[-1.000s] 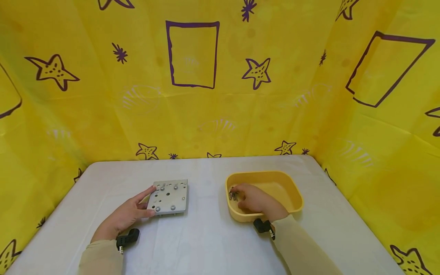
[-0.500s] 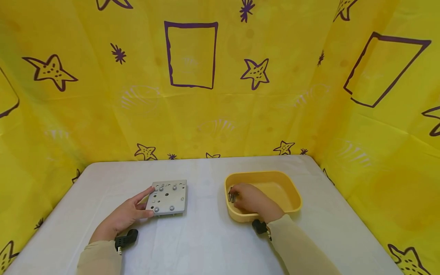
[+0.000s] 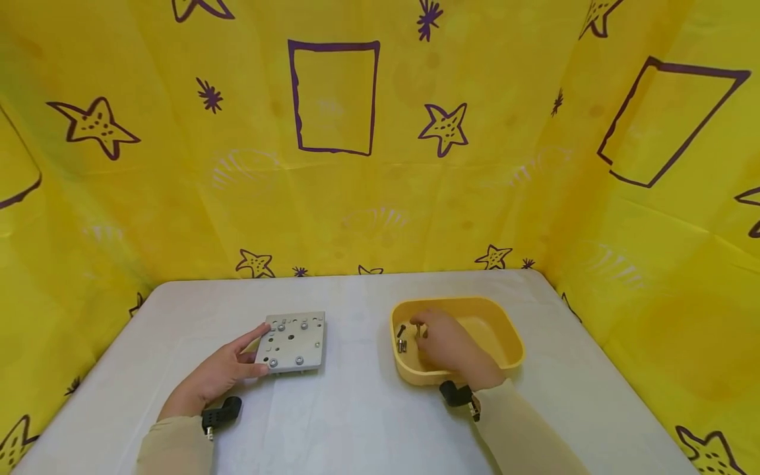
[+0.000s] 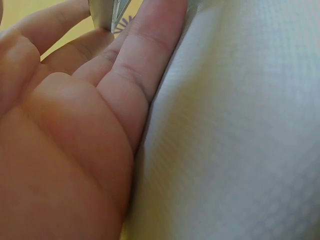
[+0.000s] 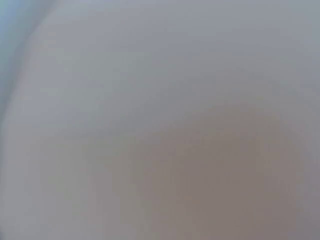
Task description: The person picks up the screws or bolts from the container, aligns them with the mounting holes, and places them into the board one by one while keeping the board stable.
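In the head view a grey metal plate [image 3: 305, 340] with holes lies on the left part of the table, and several socket-head screws [image 3: 299, 360] stand in it. My left hand [image 3: 216, 373] grips the plate's left side, thumb at the near corner and fingers at the far one. A sliver of plate [image 4: 102, 14] shows past the fingers in the left wrist view. Inside the yellow tray [image 3: 505, 323], my right hand [image 3: 448, 340] pinches a small screw [image 3: 418, 330] between thumb and fingers. Loose screws [image 3: 402, 346] lie left of it on the tray floor.
A white cloth [image 3: 356, 409] covers the table. Yellow patterned curtain [image 3: 332, 211] closes off the back and both sides. Black wrist cameras [image 3: 221, 413] hang below each wrist. The right wrist view is only blur.
My right hand has shifted slightly right and up from the screw pile, uncovering loose screws, and now pinches one. The left hand stays on the plate.
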